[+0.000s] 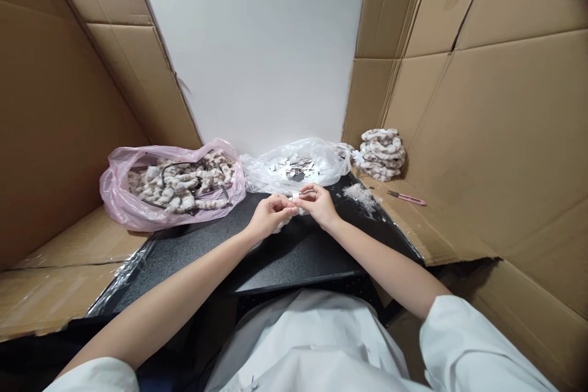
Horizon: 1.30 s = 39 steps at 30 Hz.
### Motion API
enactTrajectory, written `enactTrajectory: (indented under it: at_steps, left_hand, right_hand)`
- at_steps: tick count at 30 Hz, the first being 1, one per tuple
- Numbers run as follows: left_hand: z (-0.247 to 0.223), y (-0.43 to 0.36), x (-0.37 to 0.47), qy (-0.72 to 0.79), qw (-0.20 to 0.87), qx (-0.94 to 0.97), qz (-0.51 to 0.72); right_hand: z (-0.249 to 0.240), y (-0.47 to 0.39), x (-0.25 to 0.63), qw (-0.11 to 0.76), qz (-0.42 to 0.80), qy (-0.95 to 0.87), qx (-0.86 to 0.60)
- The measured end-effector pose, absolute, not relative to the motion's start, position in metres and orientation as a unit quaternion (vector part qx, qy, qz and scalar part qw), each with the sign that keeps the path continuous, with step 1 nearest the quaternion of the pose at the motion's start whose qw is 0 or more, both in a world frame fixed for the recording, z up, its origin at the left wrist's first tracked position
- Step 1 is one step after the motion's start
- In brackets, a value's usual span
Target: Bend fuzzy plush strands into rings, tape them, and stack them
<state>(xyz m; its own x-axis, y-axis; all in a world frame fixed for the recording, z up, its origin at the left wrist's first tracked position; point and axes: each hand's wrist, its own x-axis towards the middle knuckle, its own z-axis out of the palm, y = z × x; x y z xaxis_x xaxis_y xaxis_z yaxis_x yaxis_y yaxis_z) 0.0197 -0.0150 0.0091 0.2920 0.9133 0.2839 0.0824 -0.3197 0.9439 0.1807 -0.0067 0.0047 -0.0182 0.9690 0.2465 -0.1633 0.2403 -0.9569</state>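
Observation:
My left hand (271, 216) and my right hand (318, 204) meet over the black table (294, 260). Between their fingertips is a small white tag (295, 196), pinched by the fingers of both. A fluffy white piece (282, 225) shows beneath my left fingers; the rest of it is hidden by the hands. Just behind the hands, a clear plastic bag (328, 162) lies open with many small white tags in it. Farther left, a pink plastic bag (117, 187) holds fluffy beige-and-white strips and dark cords.
Fluffy bands are stacked (381, 156) at the back right. Pink thread snips (408, 198) lie on cardboard, near loose white fluff (361, 196). Tall cardboard walls (509, 122) stand at both sides, with a pale wall (271, 43) behind.

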Motion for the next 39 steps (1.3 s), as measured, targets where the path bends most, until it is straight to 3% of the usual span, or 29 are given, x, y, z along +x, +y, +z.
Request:
enactTrajectory:
  at_steps: [8, 14, 20, 25, 32, 39]
  left_hand:
    - [0.014, -0.015, 0.018, 0.419, 0.520, 0.654, 0.356]
    - [0.014, -0.014, 0.019, 0.398, 0.531, 0.639, 0.388]
    - [0.011, -0.012, 0.021, 0.399, 0.528, 0.613, 0.432]
    - [0.013, -0.016, 0.021, 0.410, 0.451, 0.666, 0.431]
    - [0.015, -0.028, 0.019, 0.407, 0.276, 0.739, 0.461]
    - [0.011, -0.022, 0.019, 0.419, 0.316, 0.708, 0.473]
  right_hand:
    - [0.008, -0.010, 0.183, 0.553, 0.531, -0.519, -0.379]
    - [0.014, -0.014, 0.183, 0.544, 0.566, -0.506, -0.358]
    - [0.015, -0.021, 0.182, 0.551, 0.478, -0.592, -0.343]
    - [0.014, -0.025, 0.184, 0.557, 0.396, -0.648, -0.335]
    - [0.013, -0.020, 0.185, 0.587, 0.515, -0.562, -0.274]
    - [0.015, -0.022, 0.187, 0.583, 0.487, -0.589, -0.276]
